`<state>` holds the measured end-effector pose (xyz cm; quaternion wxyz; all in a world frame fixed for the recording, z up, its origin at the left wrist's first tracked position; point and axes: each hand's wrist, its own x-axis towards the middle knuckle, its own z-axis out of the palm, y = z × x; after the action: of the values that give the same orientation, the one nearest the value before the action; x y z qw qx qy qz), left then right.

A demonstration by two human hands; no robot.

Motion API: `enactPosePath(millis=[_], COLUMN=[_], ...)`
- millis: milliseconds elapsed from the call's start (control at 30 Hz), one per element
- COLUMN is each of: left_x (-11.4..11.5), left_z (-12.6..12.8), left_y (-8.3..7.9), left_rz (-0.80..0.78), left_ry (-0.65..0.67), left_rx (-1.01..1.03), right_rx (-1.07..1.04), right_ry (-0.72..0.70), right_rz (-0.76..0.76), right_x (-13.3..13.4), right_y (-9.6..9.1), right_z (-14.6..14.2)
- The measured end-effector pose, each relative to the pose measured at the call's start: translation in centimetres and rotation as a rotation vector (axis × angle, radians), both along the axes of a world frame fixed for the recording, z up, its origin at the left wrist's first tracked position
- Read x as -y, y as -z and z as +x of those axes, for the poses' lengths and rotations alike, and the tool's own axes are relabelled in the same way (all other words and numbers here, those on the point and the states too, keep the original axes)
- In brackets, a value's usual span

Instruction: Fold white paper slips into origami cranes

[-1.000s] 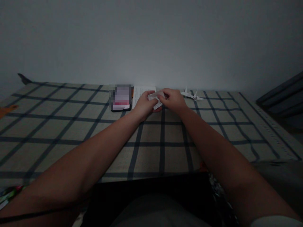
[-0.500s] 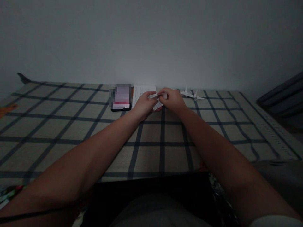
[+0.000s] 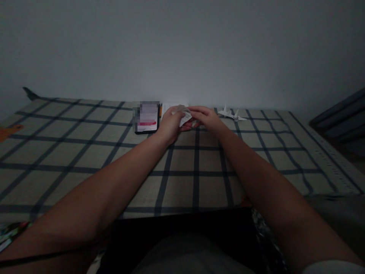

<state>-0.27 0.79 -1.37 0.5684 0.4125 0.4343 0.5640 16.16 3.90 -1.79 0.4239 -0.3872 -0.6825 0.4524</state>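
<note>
Between my hands, near the far edge of the checked cloth, is a folded piece of white paper (image 3: 185, 117) with faint print on it. My left hand (image 3: 170, 123) is closed on its left side, thumb on top and fingers underneath. My right hand (image 3: 207, 118) pinches the paper's right edge with its fingertips. Past the hands lies a printed white sheet (image 3: 173, 104), partly hidden by them. Folded white paper cranes (image 3: 232, 113) stand just to the right of my right hand.
A phone with a lit, partly blurred screen (image 3: 147, 118) lies left of my left hand. The checked tablecloth (image 3: 196, 163) reaches back to a plain wall (image 3: 182, 49). An orange patch (image 3: 11, 130) shows at the far left, dark fabric (image 3: 342, 118) at the right.
The paper has been turned and now shows a broader, flatter face, shifted slightly left. My right fingers have straightened and loosened around its edge. Phone and cranes stay put.
</note>
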Motion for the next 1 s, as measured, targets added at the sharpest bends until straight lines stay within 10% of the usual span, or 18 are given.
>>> enactPosePath(millis=[1000], left_x=[0.06], left_z=[0.27], left_y=[0.58], left_rz=[0.095], left_ry=[0.168], left_rx=[0.124], right_rx=[-0.082], right_ry=[0.007], right_rz=[-0.023], right_x=[-0.4], right_y=[0.47], right_z=[-0.19])
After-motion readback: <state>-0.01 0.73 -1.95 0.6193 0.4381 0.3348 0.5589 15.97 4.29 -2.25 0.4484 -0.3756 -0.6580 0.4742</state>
